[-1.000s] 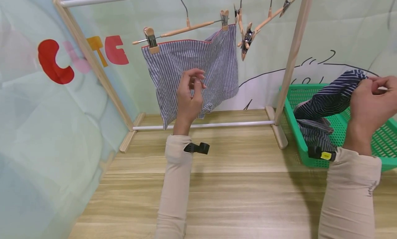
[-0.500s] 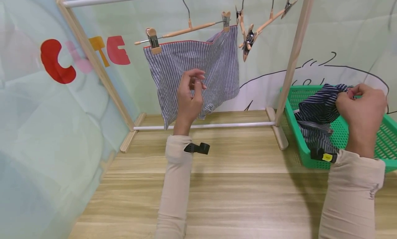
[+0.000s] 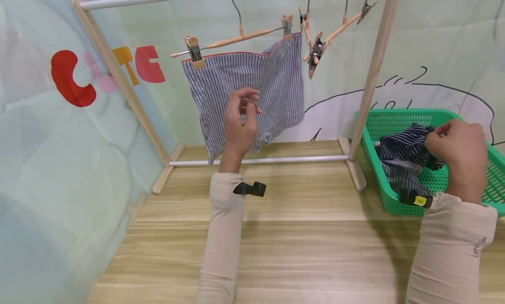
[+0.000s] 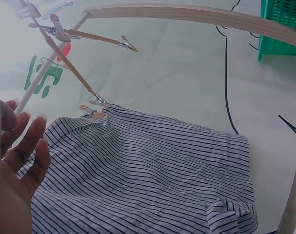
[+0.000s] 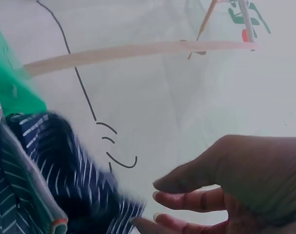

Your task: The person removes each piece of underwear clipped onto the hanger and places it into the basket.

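Note:
Light blue-and-white striped shorts [image 3: 213,85] hang from a clip hanger [image 3: 240,37] on the rack. My left hand [image 3: 241,120] hovers in front of them, fingers loosely bent, with nothing in its grasp. In the left wrist view the shorts [image 4: 148,161] spread out beside the fingers. A dark navy striped garment [image 3: 406,142] lies bunched in the green basket [image 3: 372,164]. Just over it is my right hand [image 3: 459,150]. In the right wrist view nothing sits between thumb and forefinger, and the navy cloth [image 5: 79,170] ends, blurred, at the lower fingertips.
Further clip hangers [image 3: 317,50] dangle at the rack's right side, beside its wooden post [image 3: 372,76]. A grey striped cloth [image 3: 404,177] also lies in the basket. A white lower bar [image 3: 296,158] runs across the rack above the wooden table [image 3: 300,251].
My right hand has moved left and down, and the navy garment it held raised has sunk into the basket, out of its pinch. My left hand stays in place.

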`<state>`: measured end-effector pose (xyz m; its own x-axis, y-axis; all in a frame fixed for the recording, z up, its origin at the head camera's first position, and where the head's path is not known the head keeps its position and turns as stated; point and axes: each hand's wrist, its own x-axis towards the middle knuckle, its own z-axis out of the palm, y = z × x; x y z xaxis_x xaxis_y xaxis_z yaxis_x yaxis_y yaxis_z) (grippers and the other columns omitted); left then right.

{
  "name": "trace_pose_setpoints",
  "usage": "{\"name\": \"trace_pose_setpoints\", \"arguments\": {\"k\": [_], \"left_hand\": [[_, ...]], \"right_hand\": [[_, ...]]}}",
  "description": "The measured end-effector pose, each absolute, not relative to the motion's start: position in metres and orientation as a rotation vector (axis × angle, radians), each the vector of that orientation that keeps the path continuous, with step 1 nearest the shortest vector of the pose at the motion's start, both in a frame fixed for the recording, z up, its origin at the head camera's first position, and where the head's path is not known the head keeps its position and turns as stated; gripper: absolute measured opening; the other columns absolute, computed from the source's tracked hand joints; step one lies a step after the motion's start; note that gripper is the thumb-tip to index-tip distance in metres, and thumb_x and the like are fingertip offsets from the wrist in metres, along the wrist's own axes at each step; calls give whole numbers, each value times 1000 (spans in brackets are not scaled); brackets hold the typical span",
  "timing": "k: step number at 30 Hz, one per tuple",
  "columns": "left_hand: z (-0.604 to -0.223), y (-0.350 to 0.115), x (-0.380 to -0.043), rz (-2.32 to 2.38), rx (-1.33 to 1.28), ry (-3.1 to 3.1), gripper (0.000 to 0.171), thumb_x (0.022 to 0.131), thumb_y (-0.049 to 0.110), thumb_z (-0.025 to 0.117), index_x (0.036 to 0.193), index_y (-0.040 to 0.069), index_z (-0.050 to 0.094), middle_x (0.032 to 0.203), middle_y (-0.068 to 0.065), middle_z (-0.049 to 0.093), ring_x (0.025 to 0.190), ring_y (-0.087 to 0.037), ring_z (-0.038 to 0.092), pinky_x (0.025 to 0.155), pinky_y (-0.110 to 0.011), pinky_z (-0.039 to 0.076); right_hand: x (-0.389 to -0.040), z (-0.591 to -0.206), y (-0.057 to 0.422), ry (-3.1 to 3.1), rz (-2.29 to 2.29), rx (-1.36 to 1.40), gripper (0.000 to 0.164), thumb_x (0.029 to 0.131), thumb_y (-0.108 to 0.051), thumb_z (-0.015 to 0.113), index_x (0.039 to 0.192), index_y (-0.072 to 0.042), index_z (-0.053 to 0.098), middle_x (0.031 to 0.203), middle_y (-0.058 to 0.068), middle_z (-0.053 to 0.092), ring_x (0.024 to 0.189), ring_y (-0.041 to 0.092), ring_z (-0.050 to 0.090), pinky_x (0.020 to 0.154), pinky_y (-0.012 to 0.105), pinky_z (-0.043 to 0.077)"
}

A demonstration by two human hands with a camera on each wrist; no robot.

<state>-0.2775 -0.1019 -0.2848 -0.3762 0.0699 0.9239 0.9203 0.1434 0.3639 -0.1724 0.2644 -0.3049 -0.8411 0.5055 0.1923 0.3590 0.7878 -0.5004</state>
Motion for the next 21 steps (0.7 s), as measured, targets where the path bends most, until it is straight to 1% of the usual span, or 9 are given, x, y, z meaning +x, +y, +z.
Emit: {"name": "trace_pose_setpoints", "arguments": {"k": [2, 4, 9, 11, 16, 21], "left_hand": [[-285, -102, -277, -1333, -980, -1615, 22, 86, -16, 39, 105, -12, 51, 93, -26, 53, 71, -31, 54, 62, -31, 47], [-285, -102, -278, -1328, -981, -1614, 22, 86, -16, 40, 105, -12, 51, 93, -27, 53, 71, -31, 54, 62, -31, 47], [-284, -103, -278, -1318, -982, -1598, 22, 85, -17, 40, 104, -13, 51, 93, -27, 53, 71, -31, 53, 61, -36, 49], [-284, -103, -279, -1306, -971, -1584, 22, 85, -17, 40, 104, -14, 51, 92, -28, 53, 71, -31, 53, 61, -36, 48], [-283, -106, -280, -1270, -922, -1556, 21, 85, -15, 41, 103, -13, 52, 92, -27, 53, 75, -32, 53, 64, -31, 44], [-283, -108, -280, -1246, -859, -1527, 21, 86, -12, 43, 104, -13, 53, 95, -27, 52, 84, -31, 50, 68, -32, 43]], "right_hand": [[-171, -304, 264, -2676, 651, -674, 32, 86, -17, 38, 98, 11, 49, 104, 36, 33, 96, 47, 32, 66, 57, 39], [-170, -304, 264, -2679, 653, -674, 37, 88, -20, 37, 103, 12, 49, 108, 38, 33, 98, 48, 31, 70, 60, 38], [-169, -301, 263, -2685, 650, -646, 44, 90, -23, 35, 111, 13, 48, 111, 37, 37, 97, 46, 35, 69, 59, 39], [-168, -300, 264, -2688, 662, -632, 46, 91, -25, 35, 114, 14, 47, 113, 37, 39, 97, 46, 37, 69, 59, 40], [-171, -298, 262, -2683, 696, -574, 51, 93, -29, 35, 118, 14, 46, 119, 37, 42, 102, 49, 40, 77, 63, 40], [-176, -297, 256, -2693, 753, -517, 56, 96, -36, 34, 122, 13, 45, 123, 38, 44, 107, 50, 42, 82, 65, 39]]}}
